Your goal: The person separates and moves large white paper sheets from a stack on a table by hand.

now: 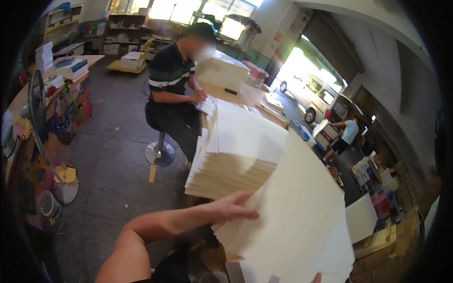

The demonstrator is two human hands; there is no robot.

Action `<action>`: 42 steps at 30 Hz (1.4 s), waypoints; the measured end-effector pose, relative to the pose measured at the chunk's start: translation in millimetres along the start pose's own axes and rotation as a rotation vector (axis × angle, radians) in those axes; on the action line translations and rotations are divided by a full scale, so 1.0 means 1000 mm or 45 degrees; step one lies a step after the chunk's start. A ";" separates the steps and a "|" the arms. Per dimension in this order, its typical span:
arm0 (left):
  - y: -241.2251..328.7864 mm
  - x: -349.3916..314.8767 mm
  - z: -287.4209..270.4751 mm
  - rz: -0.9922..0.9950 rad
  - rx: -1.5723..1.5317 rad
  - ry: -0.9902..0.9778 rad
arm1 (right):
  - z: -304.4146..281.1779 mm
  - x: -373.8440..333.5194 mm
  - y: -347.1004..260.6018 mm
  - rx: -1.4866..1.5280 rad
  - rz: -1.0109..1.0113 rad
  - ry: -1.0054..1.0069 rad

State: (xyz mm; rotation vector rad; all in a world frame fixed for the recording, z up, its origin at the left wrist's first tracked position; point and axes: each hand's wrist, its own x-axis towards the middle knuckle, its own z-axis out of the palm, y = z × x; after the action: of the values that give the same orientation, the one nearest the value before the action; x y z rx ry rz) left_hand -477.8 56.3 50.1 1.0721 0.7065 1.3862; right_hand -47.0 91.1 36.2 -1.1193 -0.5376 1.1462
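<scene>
Large white paper sheets stand raised and slightly curved in front of me. My left hand grips their left edge, with some fingers hidden by the paper. Below the hand, the sheet edges fan apart in several layers. Only a fingertip or so of my right hand shows, against the sheets at the lower picture edge; its other fingers are out of sight. Just beyond my left hand is a thick stack of white sheets, its layers uneven at the front.
A person sits on a round-based stool beyond the stack, hands at its far edge. A standing fan and a bucket are at left, beside a cluttered table. Another person bends near a van at right.
</scene>
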 end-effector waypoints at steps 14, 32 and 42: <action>0.048 0.134 -0.308 0.223 -0.277 0.569 | 0.428 0.307 0.146 0.124 0.638 -1.101; 0.029 0.150 -0.283 0.308 -0.290 0.836 | 0.218 0.205 0.059 -0.136 0.639 -0.983; -0.041 0.089 -0.211 0.623 -0.337 0.980 | -0.064 -0.030 -0.024 -0.535 0.077 -0.351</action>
State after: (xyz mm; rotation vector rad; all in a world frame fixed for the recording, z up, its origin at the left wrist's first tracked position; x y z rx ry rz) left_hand -640.6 186.5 -52.7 0.4855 0.7923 2.2930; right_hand 4.8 37.6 38.3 -1.3481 -0.9986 1.2842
